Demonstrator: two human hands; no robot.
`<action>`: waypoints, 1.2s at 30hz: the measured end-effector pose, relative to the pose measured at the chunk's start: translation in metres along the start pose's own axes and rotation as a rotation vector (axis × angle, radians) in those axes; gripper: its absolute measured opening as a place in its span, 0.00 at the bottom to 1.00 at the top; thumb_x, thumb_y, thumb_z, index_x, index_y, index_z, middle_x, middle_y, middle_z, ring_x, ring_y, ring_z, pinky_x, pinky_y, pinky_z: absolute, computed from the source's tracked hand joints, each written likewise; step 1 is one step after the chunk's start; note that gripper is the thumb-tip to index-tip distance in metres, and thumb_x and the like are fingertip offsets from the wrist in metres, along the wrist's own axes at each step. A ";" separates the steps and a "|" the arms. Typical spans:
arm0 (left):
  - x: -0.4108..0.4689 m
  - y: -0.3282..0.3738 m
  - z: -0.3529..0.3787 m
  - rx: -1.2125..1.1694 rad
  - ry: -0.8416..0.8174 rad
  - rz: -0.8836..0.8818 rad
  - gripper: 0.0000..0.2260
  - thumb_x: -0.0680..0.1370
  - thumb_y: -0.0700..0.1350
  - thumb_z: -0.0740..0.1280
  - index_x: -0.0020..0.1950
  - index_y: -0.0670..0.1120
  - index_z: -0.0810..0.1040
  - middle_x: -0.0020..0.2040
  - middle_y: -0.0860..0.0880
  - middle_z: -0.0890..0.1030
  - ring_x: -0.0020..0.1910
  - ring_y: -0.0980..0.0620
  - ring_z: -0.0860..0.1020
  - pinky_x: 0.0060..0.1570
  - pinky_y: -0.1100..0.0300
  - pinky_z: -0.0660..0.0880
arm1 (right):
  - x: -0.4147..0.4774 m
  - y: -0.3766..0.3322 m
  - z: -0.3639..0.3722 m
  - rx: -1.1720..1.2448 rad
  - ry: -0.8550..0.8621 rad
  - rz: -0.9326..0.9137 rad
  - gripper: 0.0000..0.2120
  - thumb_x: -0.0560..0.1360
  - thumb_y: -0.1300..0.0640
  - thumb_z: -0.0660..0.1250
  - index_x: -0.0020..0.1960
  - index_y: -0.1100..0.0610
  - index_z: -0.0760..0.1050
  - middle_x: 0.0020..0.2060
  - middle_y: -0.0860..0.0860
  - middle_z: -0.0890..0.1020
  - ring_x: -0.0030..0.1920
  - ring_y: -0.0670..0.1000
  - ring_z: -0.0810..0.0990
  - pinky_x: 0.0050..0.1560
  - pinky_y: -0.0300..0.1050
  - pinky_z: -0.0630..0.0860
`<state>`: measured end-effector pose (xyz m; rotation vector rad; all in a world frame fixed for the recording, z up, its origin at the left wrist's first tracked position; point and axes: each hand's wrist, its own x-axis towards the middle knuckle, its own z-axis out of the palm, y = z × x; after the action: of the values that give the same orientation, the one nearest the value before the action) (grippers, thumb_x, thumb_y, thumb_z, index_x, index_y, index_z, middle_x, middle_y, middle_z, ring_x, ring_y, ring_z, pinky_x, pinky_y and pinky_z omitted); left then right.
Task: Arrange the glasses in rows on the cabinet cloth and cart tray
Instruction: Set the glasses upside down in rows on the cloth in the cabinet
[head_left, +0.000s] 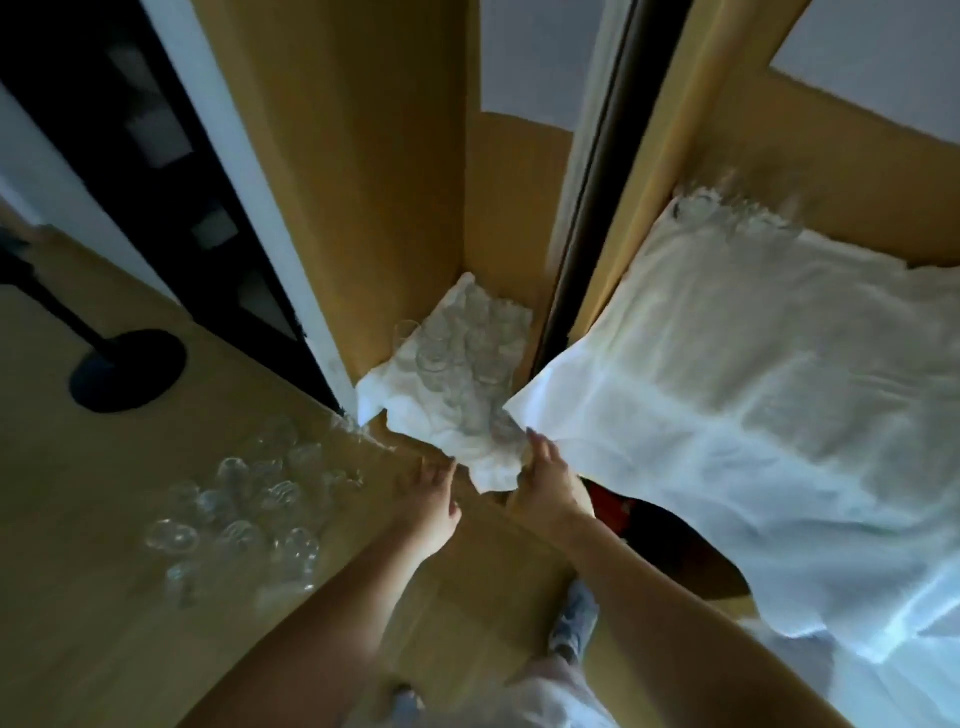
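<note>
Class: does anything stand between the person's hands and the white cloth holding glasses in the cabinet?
Nothing visible does. The left hand and right hand both reach the near edge of the cabinet cloth; the glasses stand on it just beyond.
</note>
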<state>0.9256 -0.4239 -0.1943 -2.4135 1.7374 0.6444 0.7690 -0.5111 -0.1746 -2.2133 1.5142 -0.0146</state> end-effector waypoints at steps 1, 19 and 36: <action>-0.012 -0.025 0.004 0.020 -0.030 -0.056 0.30 0.81 0.51 0.56 0.79 0.47 0.45 0.79 0.44 0.49 0.77 0.42 0.49 0.73 0.44 0.49 | -0.009 -0.020 0.019 -0.028 -0.090 -0.080 0.31 0.79 0.52 0.58 0.77 0.45 0.46 0.77 0.47 0.46 0.77 0.54 0.46 0.75 0.53 0.54; 0.040 -0.178 -0.027 -0.088 -0.092 -0.275 0.27 0.79 0.52 0.60 0.75 0.48 0.57 0.76 0.45 0.58 0.74 0.41 0.57 0.72 0.43 0.55 | 0.102 -0.168 0.088 -0.253 -0.491 -0.253 0.30 0.79 0.48 0.57 0.77 0.45 0.47 0.77 0.50 0.45 0.76 0.60 0.44 0.72 0.67 0.49; 0.305 -0.172 -0.152 -0.085 -0.282 0.020 0.25 0.79 0.51 0.60 0.75 0.48 0.60 0.75 0.48 0.60 0.73 0.47 0.61 0.68 0.49 0.64 | 0.343 -0.157 0.014 0.042 -0.329 0.126 0.29 0.78 0.45 0.60 0.76 0.48 0.54 0.76 0.52 0.53 0.76 0.55 0.53 0.70 0.61 0.60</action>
<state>1.2063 -0.6823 -0.2036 -2.2267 1.6507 1.0238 1.0463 -0.7642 -0.2115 -1.9668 1.4481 0.3370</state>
